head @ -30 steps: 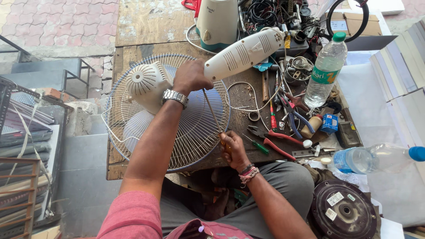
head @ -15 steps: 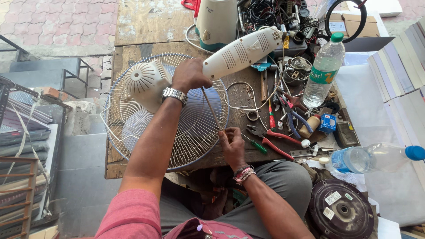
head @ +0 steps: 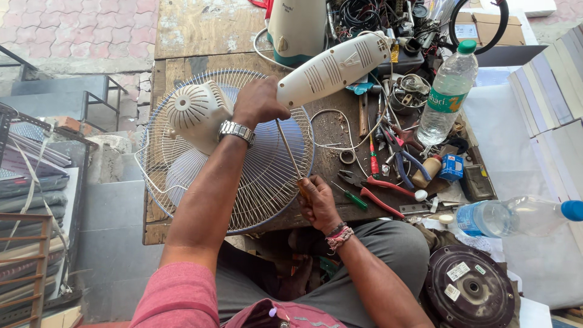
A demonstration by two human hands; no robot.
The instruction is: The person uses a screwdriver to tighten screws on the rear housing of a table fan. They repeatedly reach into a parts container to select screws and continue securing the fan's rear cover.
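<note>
A white table fan lies face down on the wooden workbench (head: 200, 36), its wire grille (head: 267, 176) and blue blades under the cream motor housing (head: 197, 112). My left hand (head: 258, 103), with a metal watch on the wrist, grips the fan's neck where the long white stand (head: 334, 68) joins. My right hand (head: 317, 200) holds the handle of a long screwdriver (head: 290, 152), whose shaft runs up to that joint under my left hand.
Pliers with red handles (head: 382, 194), a green screwdriver (head: 351, 197), wires and small parts crowd the bench's right side. An upright water bottle (head: 446, 91) and a lying one (head: 516, 215) are at the right. A white jug-shaped appliance (head: 297, 27) stands at the back. A round black motor part (head: 470, 288) rests by my knee.
My right hand has brought the screwdriver in and raised its tip to the fan's neck joint. My left hand keeps its hold there.
</note>
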